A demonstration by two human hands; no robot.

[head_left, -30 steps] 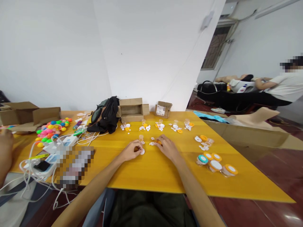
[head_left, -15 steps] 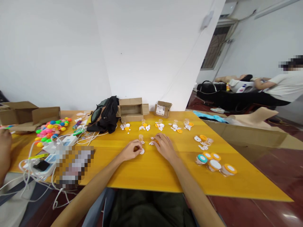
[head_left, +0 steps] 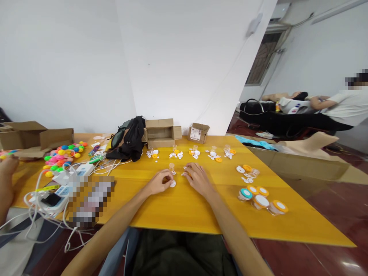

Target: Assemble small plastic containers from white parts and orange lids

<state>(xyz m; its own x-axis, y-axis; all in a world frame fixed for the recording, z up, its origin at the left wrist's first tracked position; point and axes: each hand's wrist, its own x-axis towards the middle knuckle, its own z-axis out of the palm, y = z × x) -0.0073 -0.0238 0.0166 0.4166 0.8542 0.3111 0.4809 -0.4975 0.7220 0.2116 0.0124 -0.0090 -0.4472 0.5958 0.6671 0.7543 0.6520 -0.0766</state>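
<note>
My left hand (head_left: 158,182) rests on the table with thumb and index finger pinched on the edge of a small white disc (head_left: 173,184). Just beyond it stands a small clear cup (head_left: 171,167), with a white dotted piece (head_left: 173,172) beside it. My right hand (head_left: 198,179) lies palm down to the right, its fingers curved and a gap between thumb and index. Those fingertips reach small white pieces with dark spots (head_left: 184,174) and partly cover them. What lies under the palm is hidden.
Sets of clear cups, white parts and orange rings (head_left: 218,159) line the back. Lidded jars (head_left: 261,201) stand at right. A power strip (head_left: 61,191), cables, colourful balls (head_left: 61,157) and a black bag (head_left: 130,140) are left. Another person's hand (head_left: 6,172) shows at far left.
My right hand has shifted slightly left, its fingertips now over the spotted pieces. My left hand stays with the white disc. The hand at far left has moved a little.
</note>
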